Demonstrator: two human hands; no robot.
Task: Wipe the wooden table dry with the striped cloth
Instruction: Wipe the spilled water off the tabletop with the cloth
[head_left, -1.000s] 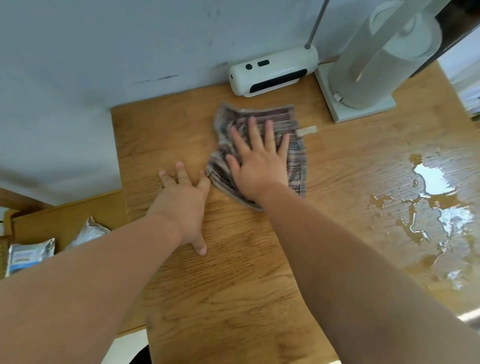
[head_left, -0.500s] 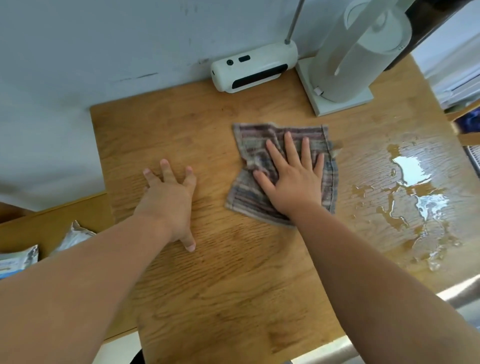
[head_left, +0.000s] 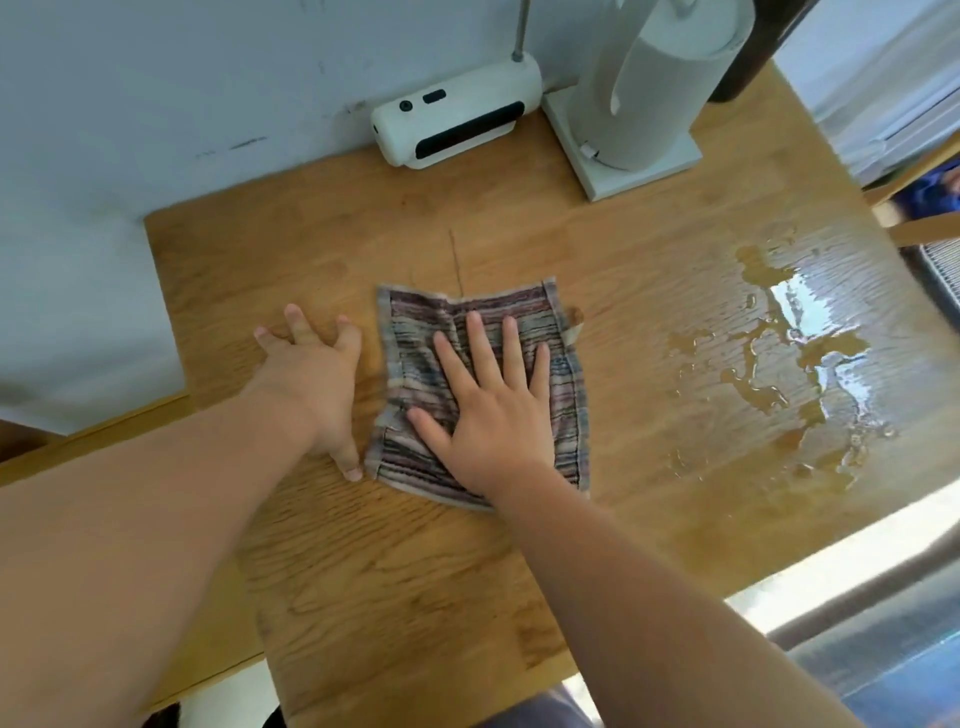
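The striped cloth (head_left: 415, 332) lies spread on the wooden table (head_left: 415, 597), near its middle. My right hand (head_left: 493, 410) presses flat on the cloth with the fingers spread. My left hand (head_left: 317, 379) rests palm down on the bare wood just left of the cloth, and its thumb nearly touches the cloth's edge. A puddle of water (head_left: 795, 353) glistens on the right part of the table, a short gap to the right of the cloth.
A white oblong device (head_left: 457, 122) with an antenna lies against the wall at the back. Beside it on the right stands a paper towel roll on a white holder (head_left: 649, 88). The table's edges are close on the left and front.
My right hand slid the cloth to the right, then back left and nearer to me, ending beside my left hand. The left hand has stayed flat on the wood.
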